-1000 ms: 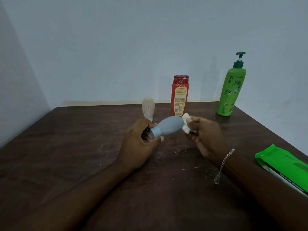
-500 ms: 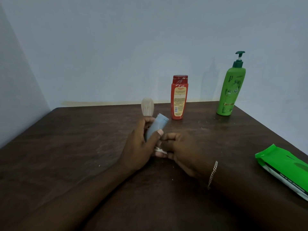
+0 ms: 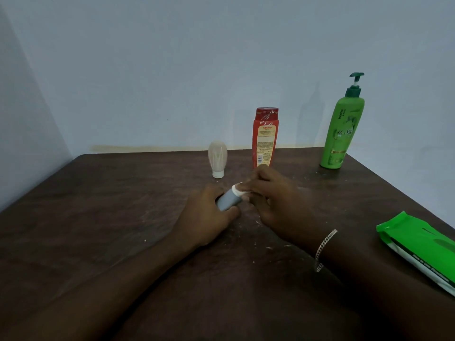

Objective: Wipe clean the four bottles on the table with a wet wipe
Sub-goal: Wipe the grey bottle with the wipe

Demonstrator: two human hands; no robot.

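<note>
One glossy green wipes pack (image 3: 416,247) lies nearest, handy at the right. Mid-table (image 3: 98,217), the left hand (image 3: 206,217) curls round the smooth grey bottle (image 3: 227,200), steadying it, while the right hand (image 3: 278,210) pinches a crumpled wet wipe (image 3: 238,191) against its far end. Beyond stand a pale bulbous bottle (image 3: 217,158), a red bottle (image 3: 265,139) and a green pump bottle (image 3: 343,129).

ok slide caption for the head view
Left hand grips a grey bottle; right hand holds a wet wipe against it.

Wet wipe (image 3: 238,192) moved to far end of grey bottle (image 3: 227,201).
</note>
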